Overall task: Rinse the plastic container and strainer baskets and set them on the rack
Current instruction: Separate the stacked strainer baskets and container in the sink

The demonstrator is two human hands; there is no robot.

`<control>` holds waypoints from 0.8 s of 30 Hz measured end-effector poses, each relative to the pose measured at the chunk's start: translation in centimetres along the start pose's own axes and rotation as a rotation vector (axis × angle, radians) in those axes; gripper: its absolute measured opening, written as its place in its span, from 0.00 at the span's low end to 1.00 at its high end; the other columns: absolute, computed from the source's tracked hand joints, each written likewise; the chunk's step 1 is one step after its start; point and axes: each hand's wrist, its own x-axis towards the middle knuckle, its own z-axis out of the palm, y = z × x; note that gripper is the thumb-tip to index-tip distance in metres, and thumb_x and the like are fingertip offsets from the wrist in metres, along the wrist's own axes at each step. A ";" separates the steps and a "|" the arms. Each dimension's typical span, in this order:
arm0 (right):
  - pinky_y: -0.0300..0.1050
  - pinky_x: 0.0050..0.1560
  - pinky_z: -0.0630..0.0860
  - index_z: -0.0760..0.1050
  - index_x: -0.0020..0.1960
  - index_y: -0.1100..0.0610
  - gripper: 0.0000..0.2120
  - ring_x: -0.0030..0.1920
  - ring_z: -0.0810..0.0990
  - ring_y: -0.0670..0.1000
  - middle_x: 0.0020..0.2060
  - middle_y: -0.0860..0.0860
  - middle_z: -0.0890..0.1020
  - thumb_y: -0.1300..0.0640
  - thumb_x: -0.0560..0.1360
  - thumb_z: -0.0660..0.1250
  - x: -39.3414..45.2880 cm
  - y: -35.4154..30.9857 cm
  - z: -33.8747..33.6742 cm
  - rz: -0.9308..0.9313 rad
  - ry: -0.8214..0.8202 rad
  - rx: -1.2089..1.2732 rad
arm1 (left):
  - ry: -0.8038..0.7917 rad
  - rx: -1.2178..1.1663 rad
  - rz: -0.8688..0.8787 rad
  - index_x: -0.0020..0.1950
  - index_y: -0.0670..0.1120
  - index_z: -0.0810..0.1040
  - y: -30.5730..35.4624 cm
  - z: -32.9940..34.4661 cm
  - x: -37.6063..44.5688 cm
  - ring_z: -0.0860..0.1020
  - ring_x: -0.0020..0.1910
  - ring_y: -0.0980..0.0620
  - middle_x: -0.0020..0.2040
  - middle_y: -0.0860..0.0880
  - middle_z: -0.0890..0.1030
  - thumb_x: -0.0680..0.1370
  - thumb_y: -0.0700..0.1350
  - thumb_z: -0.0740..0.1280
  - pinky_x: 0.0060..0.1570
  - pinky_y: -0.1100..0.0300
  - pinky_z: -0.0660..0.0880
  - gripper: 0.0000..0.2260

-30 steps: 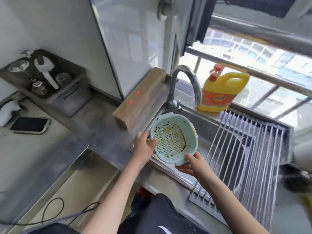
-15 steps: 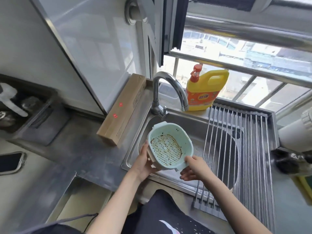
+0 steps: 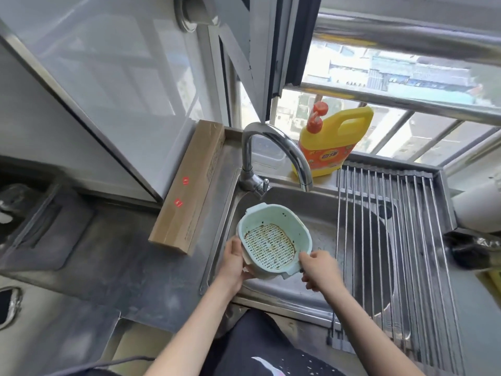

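While tilted over the sink (image 3: pixel 320 234), pale green strainer basket (image 3: pixel 273 240) sits between both hands: left hand (image 3: pixel 235 264) cups its left wall, right hand (image 3: pixel 320 270) pinches its near-right rim.

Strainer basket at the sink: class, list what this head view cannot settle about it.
- Underside of the strainer basket: hidden by its own body.
- Left hand fingers: hidden beneath the basket.
- Right hand grip on the rim: too small to tell.
- Faucet flow: none discernible.
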 end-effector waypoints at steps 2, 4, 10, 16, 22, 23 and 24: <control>0.36 0.19 0.64 0.77 0.39 0.64 0.14 0.19 0.68 0.48 0.24 0.53 0.75 0.57 0.77 0.60 0.3 0.1 -0.1 0.004 -0.017 0.123 | 0.016 0.018 0.009 0.65 0.49 0.69 0.5 0.3 0.3 0.76 0.59 0.41 0.60 0.43 0.78 0.78 0.64 0.53 0.49 0.38 0.78 0.24; 0.35 0.20 0.61 0.77 0.40 0.64 0.13 0.18 0.65 0.46 0.22 0.52 0.73 0.57 0.77 0.61 0.7 0.0 -0.5 0.009 -0.037 0.208 | 0.011 0.025 0.001 0.66 0.48 0.68 0.9 0.5 0.7 0.77 0.57 0.43 0.60 0.44 0.78 0.82 0.58 0.49 0.49 0.40 0.78 0.21; 0.36 0.23 0.68 0.78 0.42 0.62 0.11 0.22 0.72 0.46 0.25 0.52 0.76 0.56 0.78 0.65 1.4 0.4 -0.1 0.094 -0.068 0.482 | 0.057 0.111 0.029 0.66 0.47 0.67 1.7 1.2 1.5 0.76 0.57 0.43 0.59 0.43 0.77 0.83 0.54 0.49 0.44 0.48 0.78 0.18; 0.36 0.22 0.72 0.77 0.39 0.64 0.11 0.21 0.76 0.48 0.24 0.57 0.78 0.59 0.76 0.63 1.8 0.2 0.4 0.126 0.078 0.516 | 0.073 0.292 0.071 0.75 0.45 0.60 0.3 0.2 2.6 0.69 0.69 0.46 0.71 0.46 0.70 0.80 0.60 0.54 0.68 0.43 0.67 0.29; 0.35 0.21 0.74 0.77 0.41 0.65 0.12 0.21 0.78 0.48 0.26 0.57 0.79 0.58 0.78 0.61 2.6 0.4 -0.8 0.159 0.078 0.574 | 0.082 0.282 0.037 0.75 0.44 0.61 -1.4 -1.5 3.5 0.72 0.66 0.47 0.68 0.46 0.74 0.72 0.66 0.63 0.68 0.44 0.68 0.38; 0.35 0.21 0.74 0.76 0.41 0.65 0.12 0.21 0.78 0.48 0.25 0.57 0.79 0.59 0.78 0.60 2.6 0.6 -0.9 0.172 0.081 0.614 | 0.082 0.273 0.036 0.74 0.43 0.63 -1.4 -1.6 3.5 0.74 0.65 0.47 0.66 0.45 0.76 0.73 0.65 0.63 0.67 0.44 0.69 0.37; 0.35 0.21 0.74 0.76 0.41 0.65 0.12 0.22 0.78 0.48 0.25 0.56 0.79 0.59 0.78 0.60 2.6 0.7 -1.0 0.186 0.084 0.658 | 0.086 0.262 0.034 0.73 0.42 0.63 -1.3 -1.7 3.4 0.75 0.64 0.47 0.64 0.44 0.77 0.74 0.63 0.64 0.67 0.44 0.70 0.36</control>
